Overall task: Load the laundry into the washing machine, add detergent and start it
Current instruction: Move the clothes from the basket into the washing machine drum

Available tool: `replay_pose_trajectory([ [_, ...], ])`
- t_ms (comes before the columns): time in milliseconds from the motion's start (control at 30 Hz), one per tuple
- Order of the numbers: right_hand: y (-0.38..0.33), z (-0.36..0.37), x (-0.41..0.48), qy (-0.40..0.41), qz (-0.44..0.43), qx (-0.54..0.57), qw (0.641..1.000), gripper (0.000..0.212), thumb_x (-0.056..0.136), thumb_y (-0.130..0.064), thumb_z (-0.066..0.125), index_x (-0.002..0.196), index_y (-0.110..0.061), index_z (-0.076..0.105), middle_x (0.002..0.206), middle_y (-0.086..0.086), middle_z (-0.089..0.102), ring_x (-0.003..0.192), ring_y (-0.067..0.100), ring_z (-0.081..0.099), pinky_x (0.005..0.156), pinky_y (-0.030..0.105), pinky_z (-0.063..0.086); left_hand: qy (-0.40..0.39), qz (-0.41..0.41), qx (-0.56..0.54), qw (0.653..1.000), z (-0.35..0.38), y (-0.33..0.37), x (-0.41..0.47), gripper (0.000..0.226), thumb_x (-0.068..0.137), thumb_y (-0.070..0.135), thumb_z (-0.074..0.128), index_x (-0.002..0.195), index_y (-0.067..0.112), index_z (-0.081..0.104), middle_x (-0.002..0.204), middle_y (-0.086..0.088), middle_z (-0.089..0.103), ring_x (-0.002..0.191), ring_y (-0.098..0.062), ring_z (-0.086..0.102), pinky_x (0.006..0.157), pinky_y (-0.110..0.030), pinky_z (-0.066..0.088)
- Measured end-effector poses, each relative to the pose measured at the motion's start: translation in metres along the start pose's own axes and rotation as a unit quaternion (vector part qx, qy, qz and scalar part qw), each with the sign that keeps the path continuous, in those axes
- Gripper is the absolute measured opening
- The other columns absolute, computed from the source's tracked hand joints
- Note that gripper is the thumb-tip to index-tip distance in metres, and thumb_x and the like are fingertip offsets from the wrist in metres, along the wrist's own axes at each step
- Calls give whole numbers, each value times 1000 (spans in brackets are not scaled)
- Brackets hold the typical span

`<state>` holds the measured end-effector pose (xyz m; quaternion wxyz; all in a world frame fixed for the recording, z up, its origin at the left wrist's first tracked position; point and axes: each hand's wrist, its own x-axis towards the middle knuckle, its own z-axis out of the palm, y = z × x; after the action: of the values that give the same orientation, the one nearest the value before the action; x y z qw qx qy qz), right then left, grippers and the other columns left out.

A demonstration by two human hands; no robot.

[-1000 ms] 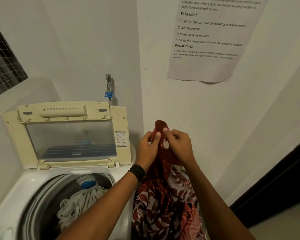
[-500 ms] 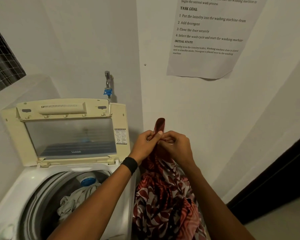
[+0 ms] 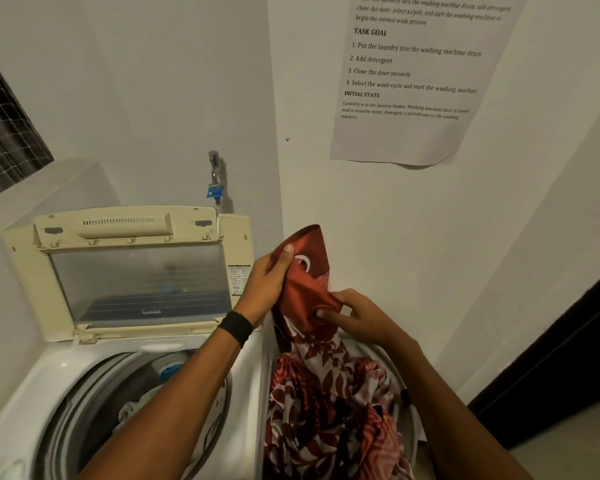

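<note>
The left hand (image 3: 265, 289) is closed round the top of a red patterned cloth (image 3: 303, 285), with the thumb pressed flat on the front of the fabric and the fingers curled behind it, where they are hidden. The right hand (image 3: 364, 318) grips the same cloth a little lower, its fingers (image 3: 326, 315) bunched and pinching a fold. The cloth is held up in front of the wall, just to the right of the washing machine (image 3: 32, 393). Its long tail, printed with white and dark red leaves, hangs down into a pale basket (image 3: 390, 365) that stands against the machine's right side. A black wristband (image 3: 238, 327) sits on the left wrist, and that forearm crosses over the machine's open top. The lid (image 3: 136, 278) is folded up and leans back towards the wall. Inside the drum (image 3: 84, 403) lies a pale crumpled garment (image 3: 129, 414), partly hidden by the arm, with a blue cap (image 3: 170, 370) showing beyond it. Above the lid a tap (image 3: 215, 178) with a blue fitting sticks out of the wall. A printed sheet of paper (image 3: 413, 133) is on the wall at upper right, and a meshed window (image 3: 4, 140) is at far left.
</note>
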<state>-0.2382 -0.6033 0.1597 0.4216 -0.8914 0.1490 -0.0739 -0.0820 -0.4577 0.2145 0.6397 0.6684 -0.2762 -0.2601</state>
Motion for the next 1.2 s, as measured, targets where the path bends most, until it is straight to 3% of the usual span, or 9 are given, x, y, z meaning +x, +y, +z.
replay_pose_trajectory([
  [167, -30, -39, -7, 76, -107, -12, 991, 16, 95, -37, 72, 97, -21, 76, 87, -8, 70, 80, 13, 65, 72, 28, 50, 21, -32, -9, 999, -19, 1, 6, 36, 104, 51, 47, 118, 24, 66, 111, -4, 76, 108, -25, 72, 87, -30, 59],
  [300, -80, -53, -7, 67, -197, -37, 978, 13, 91, -33, 76, 94, -20, 79, 86, -17, 61, 83, 8, 62, 72, 24, 48, -98, -79, -83, 989, -15, 14, -2, 62, 104, 59, 34, 134, 12, 63, 123, -13, 73, 117, -27, 69, 101, -39, 55],
  [367, -83, -49, 3, 80, -192, -54, 976, 15, 88, -37, 78, 93, -23, 80, 85, -12, 55, 83, 10, 58, 72, 36, 51, -155, -94, -114, 977, -12, 19, -7, 71, 103, 63, 28, 137, 11, 61, 128, -17, 70, 120, -31, 67, 102, -41, 55],
  [500, -74, -39, 13, 122, -167, -5, 978, 13, 83, -39, 83, 88, -27, 79, 82, -7, 58, 80, 11, 58, 73, 41, 53, -236, -76, -64, 967, -23, 10, -8, 81, 80, 73, 66, 138, 17, 59, 132, -15, 68, 125, -33, 63, 108, -45, 51],
  [667, -65, -21, 16, 187, -89, 85, 975, 43, 77, -44, 87, 84, -19, 53, 67, -10, 54, 60, 7, 47, 58, 26, 43, -237, -73, -14, 969, -29, 5, -2, 77, 69, 38, 93, 136, 19, 61, 128, -11, 70, 122, -31, 66, 110, -55, 48],
  [833, -34, -24, 16, 11, -56, 111, 992, 48, 86, -56, 75, 90, -9, 64, 74, -3, 61, 68, 10, 57, 66, 33, 45, -221, -57, -38, 973, -30, 6, -1, 71, 66, 33, 93, 130, 18, 64, 124, -10, 72, 118, -29, 68, 106, -49, 52],
  [967, 0, -34, 3, -138, 34, 27, 989, 42, 87, -57, 74, 109, -22, 77, 103, -5, 78, 96, 14, 75, 94, 40, 59, -144, -34, -99, 984, -44, 7, 4, 83, 53, 44, 99, 124, 13, 67, 119, -13, 74, 112, -30, 71, 96, -41, 58],
  [1067, 3, -51, -1, -50, 31, -63, 996, 46, 82, -68, 70, 80, -23, 77, 74, -10, 76, 70, 8, 72, 72, 31, 59, -83, -15, -24, 996, -45, 3, 6, 58, 76, 37, 88, 126, 15, 67, 115, -8, 76, 107, -24, 73, 100, -47, 56],
  [1200, -25, -69, -1, 192, 39, -146, 970, 64, 83, -68, 70, 51, -17, 46, 45, -6, 47, 44, 10, 45, 49, 25, 33, 54, 69, 131, 988, -32, -7, 10, 32, 92, 41, 73, 118, 23, 69, 104, 2, 77, 95, -12, 74, 91, -40, 61],
])
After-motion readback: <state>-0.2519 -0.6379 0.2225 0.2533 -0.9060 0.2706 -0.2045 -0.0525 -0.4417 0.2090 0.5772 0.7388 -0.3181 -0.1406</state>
